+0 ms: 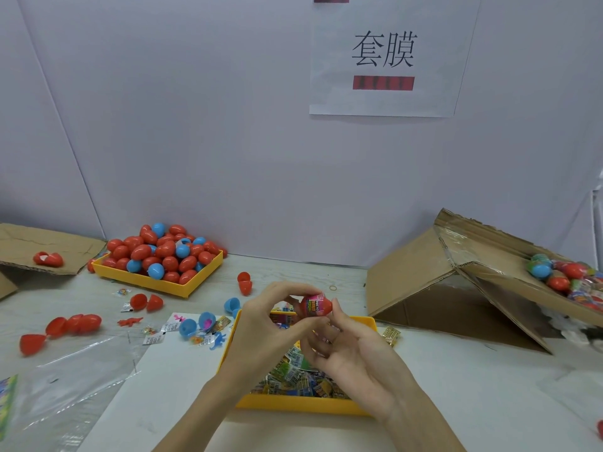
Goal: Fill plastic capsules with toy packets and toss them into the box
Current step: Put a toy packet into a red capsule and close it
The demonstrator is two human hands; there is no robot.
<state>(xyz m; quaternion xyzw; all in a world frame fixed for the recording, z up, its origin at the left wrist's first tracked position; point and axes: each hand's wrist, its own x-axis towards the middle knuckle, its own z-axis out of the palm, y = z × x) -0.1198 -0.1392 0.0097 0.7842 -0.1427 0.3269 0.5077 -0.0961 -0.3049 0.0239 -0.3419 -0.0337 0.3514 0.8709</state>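
I hold the red capsule [316,305] pinched between both hands, left hand [270,321] and right hand [352,350]; it seems light, stiff and slippery, so I would grip its middle.

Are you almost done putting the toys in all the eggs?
Not yet. Some finished eggs already lie in the cardboard box on the right. Right now the left hand and right hand hold one red egg with a label. Lots remain: the yellow tray of eggs is heaped, open egg halves lie around, and the packet tray holds many packets.
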